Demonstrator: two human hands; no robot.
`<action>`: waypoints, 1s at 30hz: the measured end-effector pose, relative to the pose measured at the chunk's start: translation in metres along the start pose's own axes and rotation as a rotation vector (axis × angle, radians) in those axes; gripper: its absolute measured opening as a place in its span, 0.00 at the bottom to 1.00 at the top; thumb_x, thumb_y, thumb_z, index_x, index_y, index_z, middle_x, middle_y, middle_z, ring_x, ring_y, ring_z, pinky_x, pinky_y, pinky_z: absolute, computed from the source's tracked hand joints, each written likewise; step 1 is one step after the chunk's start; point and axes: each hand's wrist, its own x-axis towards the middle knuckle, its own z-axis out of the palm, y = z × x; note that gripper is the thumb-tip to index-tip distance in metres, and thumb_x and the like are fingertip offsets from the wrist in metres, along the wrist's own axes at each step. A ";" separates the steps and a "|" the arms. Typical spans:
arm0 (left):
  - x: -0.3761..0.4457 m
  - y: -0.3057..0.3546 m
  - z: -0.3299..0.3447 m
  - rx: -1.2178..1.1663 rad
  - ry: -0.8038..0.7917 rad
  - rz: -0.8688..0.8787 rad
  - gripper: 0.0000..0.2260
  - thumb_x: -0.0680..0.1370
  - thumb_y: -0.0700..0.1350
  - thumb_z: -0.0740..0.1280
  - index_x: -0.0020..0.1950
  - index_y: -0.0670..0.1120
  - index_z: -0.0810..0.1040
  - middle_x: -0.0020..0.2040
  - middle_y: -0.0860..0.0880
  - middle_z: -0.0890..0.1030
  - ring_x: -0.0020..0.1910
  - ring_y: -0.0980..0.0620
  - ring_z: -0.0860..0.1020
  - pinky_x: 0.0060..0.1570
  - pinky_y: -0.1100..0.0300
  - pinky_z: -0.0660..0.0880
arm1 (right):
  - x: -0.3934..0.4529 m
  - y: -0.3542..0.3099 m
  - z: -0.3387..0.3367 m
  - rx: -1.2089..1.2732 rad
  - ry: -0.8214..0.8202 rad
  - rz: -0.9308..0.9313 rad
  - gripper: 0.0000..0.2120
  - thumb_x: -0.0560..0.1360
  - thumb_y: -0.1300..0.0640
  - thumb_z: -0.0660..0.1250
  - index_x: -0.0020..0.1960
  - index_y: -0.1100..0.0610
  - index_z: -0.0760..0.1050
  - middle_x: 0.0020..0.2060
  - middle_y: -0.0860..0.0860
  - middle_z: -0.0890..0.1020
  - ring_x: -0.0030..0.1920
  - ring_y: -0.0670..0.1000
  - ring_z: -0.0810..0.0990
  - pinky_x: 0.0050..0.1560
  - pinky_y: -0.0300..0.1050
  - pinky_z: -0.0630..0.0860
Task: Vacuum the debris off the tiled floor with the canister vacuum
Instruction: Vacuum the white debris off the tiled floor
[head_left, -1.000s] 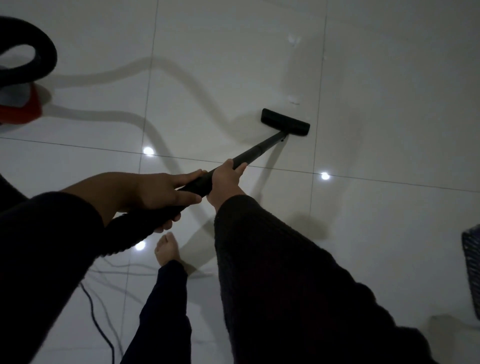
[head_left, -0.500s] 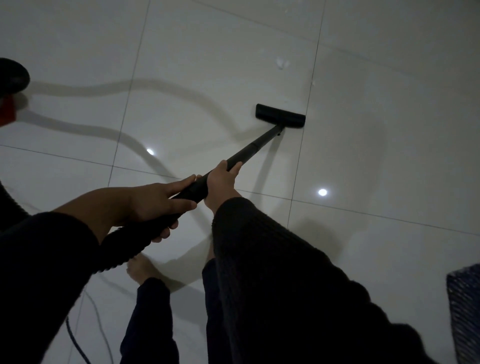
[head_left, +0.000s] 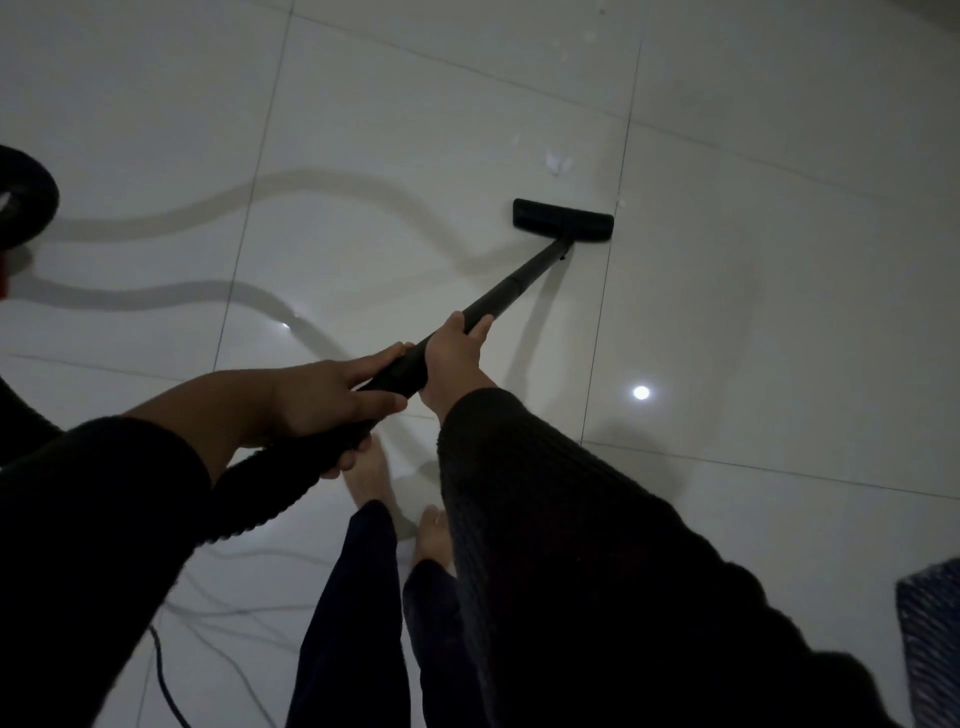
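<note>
Two hands hold the vacuum wand: the right hand is wrapped round the tube further forward, the left hand clamped on the grip just behind it, where the ribbed hose begins. Well ahead of the right hand the floor head lies flat on the tiled floor, and the pale debris sits just beyond it (a few smaller flecks lie further off). A fast push could scatter the light scraps. A thin cable trails near the bare feet, a likely snag.
</note>
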 end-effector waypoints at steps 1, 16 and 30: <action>0.003 0.006 -0.004 0.007 -0.010 0.005 0.31 0.80 0.46 0.62 0.75 0.67 0.50 0.35 0.40 0.73 0.24 0.50 0.74 0.25 0.59 0.74 | 0.001 -0.008 0.001 0.010 0.001 0.004 0.26 0.82 0.46 0.50 0.74 0.33 0.41 0.71 0.52 0.65 0.46 0.51 0.77 0.61 0.53 0.74; 0.047 0.067 -0.026 -0.018 -0.049 0.015 0.30 0.80 0.48 0.62 0.74 0.68 0.50 0.35 0.42 0.73 0.24 0.51 0.74 0.26 0.59 0.74 | 0.037 -0.079 0.003 0.000 0.065 0.011 0.25 0.82 0.47 0.50 0.74 0.34 0.43 0.66 0.51 0.68 0.37 0.49 0.77 0.54 0.49 0.77; 0.023 0.111 -0.038 -0.109 0.036 -0.026 0.31 0.80 0.46 0.62 0.74 0.67 0.50 0.35 0.42 0.74 0.25 0.51 0.75 0.26 0.58 0.74 | 0.028 -0.124 0.021 -0.077 -0.055 0.013 0.26 0.82 0.47 0.50 0.74 0.34 0.42 0.56 0.49 0.69 0.44 0.52 0.79 0.59 0.53 0.76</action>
